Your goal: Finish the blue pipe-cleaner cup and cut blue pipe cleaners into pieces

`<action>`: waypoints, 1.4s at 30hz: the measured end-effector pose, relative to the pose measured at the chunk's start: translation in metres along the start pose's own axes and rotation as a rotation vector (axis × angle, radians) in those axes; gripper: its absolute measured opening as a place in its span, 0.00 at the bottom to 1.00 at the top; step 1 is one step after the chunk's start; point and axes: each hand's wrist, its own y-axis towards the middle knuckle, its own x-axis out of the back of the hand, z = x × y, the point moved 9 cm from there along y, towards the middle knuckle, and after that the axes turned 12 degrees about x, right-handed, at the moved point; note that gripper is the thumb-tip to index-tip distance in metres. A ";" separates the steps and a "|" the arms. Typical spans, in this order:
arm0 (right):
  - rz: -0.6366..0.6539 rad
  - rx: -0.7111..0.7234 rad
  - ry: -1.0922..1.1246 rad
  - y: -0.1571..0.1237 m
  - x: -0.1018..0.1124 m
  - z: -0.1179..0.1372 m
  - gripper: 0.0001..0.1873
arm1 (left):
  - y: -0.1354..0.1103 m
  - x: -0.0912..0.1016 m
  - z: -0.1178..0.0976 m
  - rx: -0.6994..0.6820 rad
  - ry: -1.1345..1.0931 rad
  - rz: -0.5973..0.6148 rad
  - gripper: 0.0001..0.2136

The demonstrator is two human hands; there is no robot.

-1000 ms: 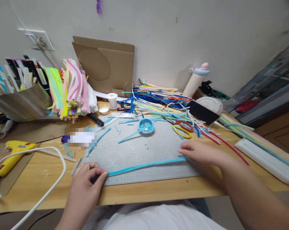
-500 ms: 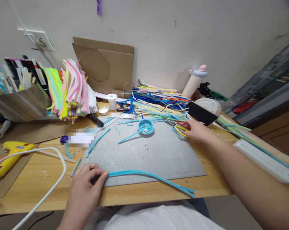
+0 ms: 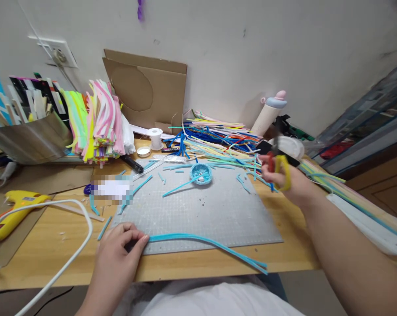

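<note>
My left hand (image 3: 119, 245) pinches one end of a long light-blue strip (image 3: 205, 245) at the front edge of the grey cutting mat (image 3: 201, 210). The strip's free end hangs past the desk's front edge. My right hand (image 3: 288, 182) is raised over the mat's right side, closed on scissors (image 3: 279, 164) with one red and one yellow handle loop. A small woven blue cup (image 3: 201, 173) sits on the far part of the mat with a blue strip trailing from it.
A heap of coloured strips (image 3: 218, 142) lies behind the mat, a black phone (image 3: 267, 149) beside it. A yellow glue gun (image 3: 10, 213) and white cable (image 3: 60, 259) lie left. Bundled pastel strips (image 3: 96, 123), cardboard (image 3: 145, 90), a bottle (image 3: 269, 112) and a white bar (image 3: 366, 219) ring the desk.
My right hand let go of the strip's right end, reached to the pile, and lifted the scissors. The strip's free end swung down over the desk edge. My left hand stayed put.
</note>
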 end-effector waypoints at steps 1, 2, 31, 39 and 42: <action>0.138 -0.010 -0.034 -0.007 -0.020 0.005 0.27 | 0.000 0.001 0.001 0.006 -0.006 0.012 0.13; 0.286 -0.001 -0.080 -0.015 -0.041 0.009 0.27 | 0.001 0.002 0.002 0.014 -0.011 0.026 0.13; 0.896 0.768 -0.563 -0.079 -0.306 0.154 0.30 | 0.001 0.026 0.041 0.172 -0.207 0.124 0.11; 0.987 0.906 -0.630 -0.091 -0.334 0.165 0.27 | -0.006 0.037 0.053 0.060 0.014 0.014 0.06; 1.012 0.883 -0.599 -0.091 -0.335 0.165 0.29 | -0.030 0.061 0.058 0.014 -0.028 -0.334 0.05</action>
